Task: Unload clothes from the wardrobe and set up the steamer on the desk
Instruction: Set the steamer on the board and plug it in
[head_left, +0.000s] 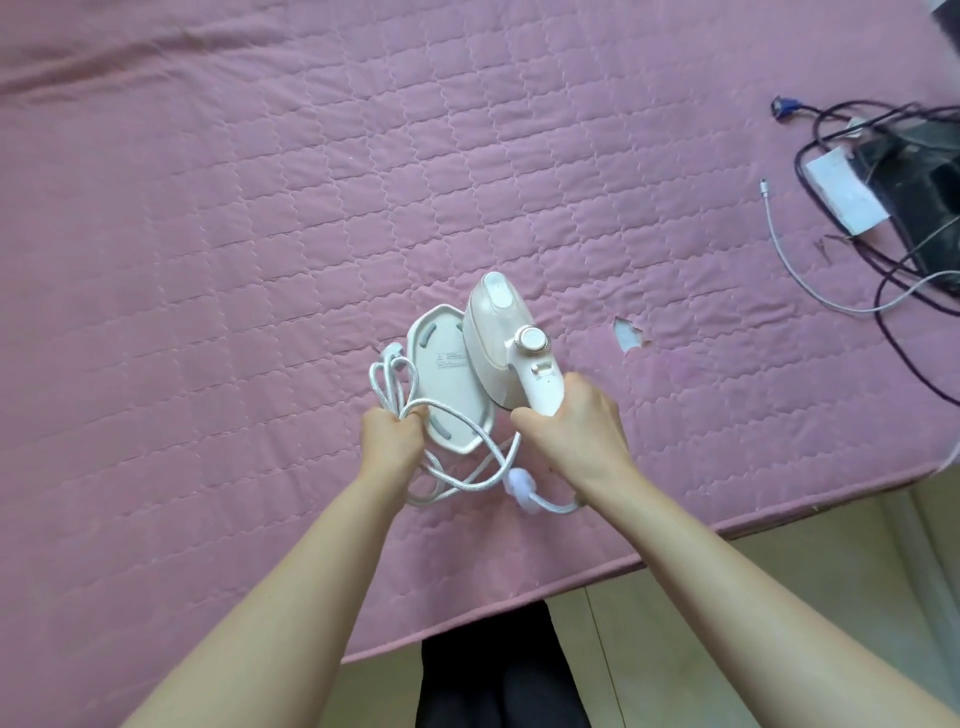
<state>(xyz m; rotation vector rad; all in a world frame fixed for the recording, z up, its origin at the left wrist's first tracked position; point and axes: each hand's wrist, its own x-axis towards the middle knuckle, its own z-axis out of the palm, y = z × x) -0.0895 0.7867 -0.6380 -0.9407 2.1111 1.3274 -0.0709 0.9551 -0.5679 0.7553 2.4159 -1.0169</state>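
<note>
- The white handheld garment steamer with a round metal dial (506, 343) is above the pink quilted bed cover (208, 208), near its front edge. Its long axis points away from the person.
- The right hand (571, 421) grasps its handle.
- The left hand (392, 428) clutches loops of the white braided cord (457, 480), just beside the white flat base plate (447, 384).
- I cannot tell whether the steamer touches the cover. No desk or wardrobe is visible.

Pink quilted bed (260, 208), black cables (831, 156), white cable (779, 244)
</note>
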